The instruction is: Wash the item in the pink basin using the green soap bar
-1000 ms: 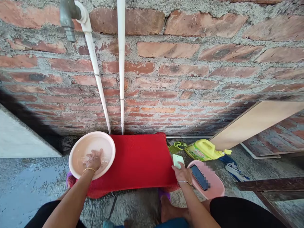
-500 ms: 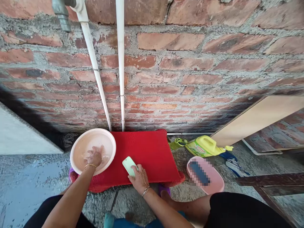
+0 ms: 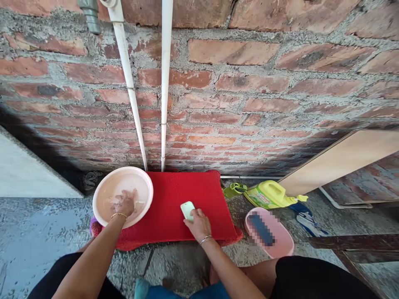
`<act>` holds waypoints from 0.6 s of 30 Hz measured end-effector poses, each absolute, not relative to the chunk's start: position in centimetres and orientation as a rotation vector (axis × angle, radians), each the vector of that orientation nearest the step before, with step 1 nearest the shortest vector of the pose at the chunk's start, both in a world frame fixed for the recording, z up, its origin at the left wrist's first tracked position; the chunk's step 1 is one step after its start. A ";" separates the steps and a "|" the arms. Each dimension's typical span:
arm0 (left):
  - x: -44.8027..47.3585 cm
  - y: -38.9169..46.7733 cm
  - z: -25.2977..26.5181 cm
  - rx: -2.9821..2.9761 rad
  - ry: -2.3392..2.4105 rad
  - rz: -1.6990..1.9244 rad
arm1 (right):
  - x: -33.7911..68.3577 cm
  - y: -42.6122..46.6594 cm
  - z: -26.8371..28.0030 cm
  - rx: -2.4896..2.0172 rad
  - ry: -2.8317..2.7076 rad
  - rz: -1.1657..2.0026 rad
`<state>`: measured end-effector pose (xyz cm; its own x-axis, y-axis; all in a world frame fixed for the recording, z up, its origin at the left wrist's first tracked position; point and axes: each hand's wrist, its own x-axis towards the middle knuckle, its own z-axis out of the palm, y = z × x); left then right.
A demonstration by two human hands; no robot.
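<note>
My left hand (image 3: 124,204) is in shallow water inside a pale pink basin (image 3: 102,181). Its fingers are spread and partly blurred by the water, and I see nothing held in them. My right hand (image 3: 199,225) grips a pale green scrubbing brush (image 3: 187,211) with a flat back and rounded corners; any bristles underneath are hidden. The brush is on or just over a red cloth mat (image 3: 183,187), which is spread over a low support. The basin rests on the mat's left end.
On the right stand a pink oval tub (image 3: 282,238) with a blurred-out dark item, a yellow detergent jug (image 3: 264,194) and a green strap-like item (image 3: 235,189). White pipes (image 3: 165,83) run down the brick wall (image 3: 233,52) behind. A pale board (image 3: 343,160) leans at right.
My right hand has slid the brush to the right across the red mat. My left hand stays in the basin. The view has shifted slightly.
</note>
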<state>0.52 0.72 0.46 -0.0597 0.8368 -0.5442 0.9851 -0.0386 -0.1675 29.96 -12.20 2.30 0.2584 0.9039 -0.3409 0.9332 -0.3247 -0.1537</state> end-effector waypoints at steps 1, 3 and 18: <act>0.5 0.7 0.3 1.935 1.965 -0.751 | 31.9 -12.5 2.3 2.479 1.704 -0.538; 0.4 0.8 -0.2 1.922 1.975 -0.740 | 36.2 -13.5 2.4 2.577 1.531 -0.500; -0.2 0.9 -0.8 1.903 1.967 -0.721 | 29.7 -16.2 3.2 2.582 1.746 -0.811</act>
